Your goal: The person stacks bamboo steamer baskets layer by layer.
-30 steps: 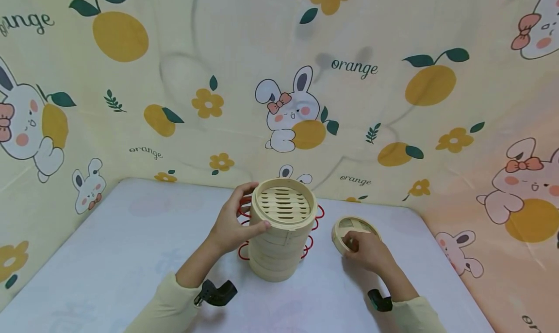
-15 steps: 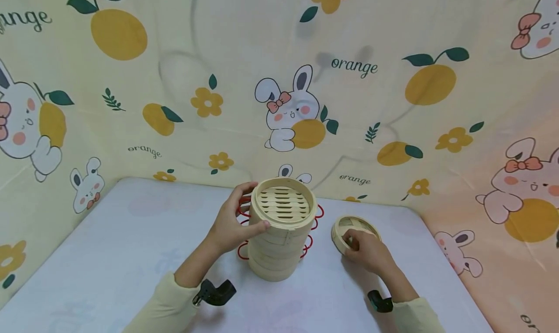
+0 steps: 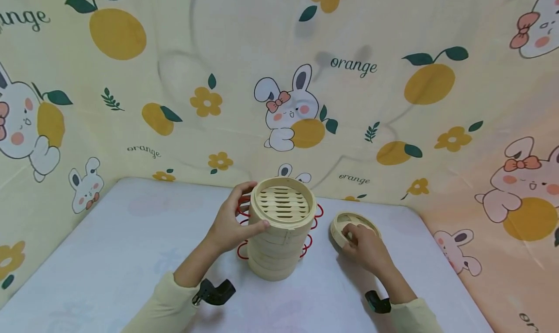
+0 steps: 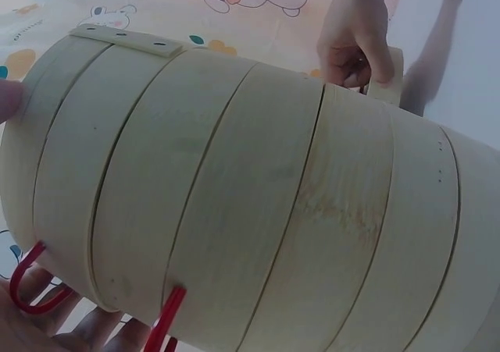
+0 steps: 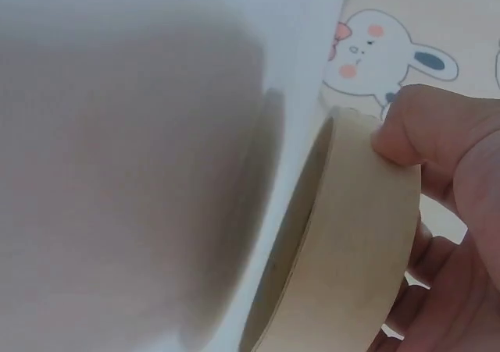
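A tall stack of round bamboo steamer baskets (image 3: 275, 255) stands upright on the table, slats showing across its top. Red loops (image 3: 320, 210) stick out from both sides. My left hand (image 3: 229, 226) holds the upper part, thumb over the near side and fingers round the left and back. To the right, my right hand (image 3: 369, 250) grips a shallow round bamboo lid (image 3: 336, 228), its thumb on the rim. In the right wrist view the lid (image 5: 351, 227) is tilted, with its edge just over the table. The hand hides much of it in the head view.
The white table (image 3: 109, 255) reaches back to a cloth backdrop (image 3: 244, 41) printed with rabbits and oranges. Black wrist devices (image 3: 216, 292) are worn on both forearms. The steamer stack stands between the two hands.
My right hand has raised the lid a little and shifted it slightly left. The left hand and the steamer stack stay in place.
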Available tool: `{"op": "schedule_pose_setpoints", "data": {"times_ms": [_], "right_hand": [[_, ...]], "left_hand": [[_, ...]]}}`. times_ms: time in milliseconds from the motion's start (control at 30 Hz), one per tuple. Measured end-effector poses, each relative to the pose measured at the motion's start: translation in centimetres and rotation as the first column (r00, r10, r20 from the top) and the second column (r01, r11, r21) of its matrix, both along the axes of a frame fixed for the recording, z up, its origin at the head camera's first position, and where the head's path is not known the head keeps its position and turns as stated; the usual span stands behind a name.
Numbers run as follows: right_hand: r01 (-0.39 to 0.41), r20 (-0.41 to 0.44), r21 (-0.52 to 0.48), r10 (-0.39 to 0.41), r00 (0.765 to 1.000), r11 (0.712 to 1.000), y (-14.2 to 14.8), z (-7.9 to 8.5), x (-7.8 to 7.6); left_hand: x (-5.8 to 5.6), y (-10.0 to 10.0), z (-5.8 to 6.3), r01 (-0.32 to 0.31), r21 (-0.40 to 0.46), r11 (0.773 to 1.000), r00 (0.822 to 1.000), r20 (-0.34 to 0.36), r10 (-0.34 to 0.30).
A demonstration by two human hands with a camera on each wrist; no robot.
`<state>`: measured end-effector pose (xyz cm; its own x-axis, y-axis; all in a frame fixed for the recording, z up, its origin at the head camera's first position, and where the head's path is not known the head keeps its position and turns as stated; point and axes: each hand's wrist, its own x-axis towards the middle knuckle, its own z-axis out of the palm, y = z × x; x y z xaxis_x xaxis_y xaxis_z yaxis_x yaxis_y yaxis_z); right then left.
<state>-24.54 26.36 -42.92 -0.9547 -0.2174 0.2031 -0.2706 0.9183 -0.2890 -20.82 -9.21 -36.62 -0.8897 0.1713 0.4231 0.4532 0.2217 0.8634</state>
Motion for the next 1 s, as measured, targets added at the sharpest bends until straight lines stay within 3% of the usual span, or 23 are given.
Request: {"op": "schedule_pose_setpoints", "data": {"times_ms": [400, 667, 1000], "right_hand": [[-0.068, -0.164, -0.009, 0.065, 0.984, 0.998, -0.7, 1.7, 0.3], [-0.125, -0.294, -0.014, 0.115, 0.949, 0.992, -1.5, 2.7, 0.5], [-0.109, -0.352, -0.013, 0.098, 0.931, 0.994, -3.0, 4.8, 0.9]], "left_hand": [[0.0, 0.0, 0.0, -0.004, -0.014, 1.000, 1.000, 0.006, 0.004], [-0.2, 0.0, -0.1, -0.002, -0.010, 1.000, 1.000, 0.002, 0.002], [-0.1, -0.1, -0.1, 0.015, 0.017, 1.000, 1.000, -0.011, -0.015]]}}
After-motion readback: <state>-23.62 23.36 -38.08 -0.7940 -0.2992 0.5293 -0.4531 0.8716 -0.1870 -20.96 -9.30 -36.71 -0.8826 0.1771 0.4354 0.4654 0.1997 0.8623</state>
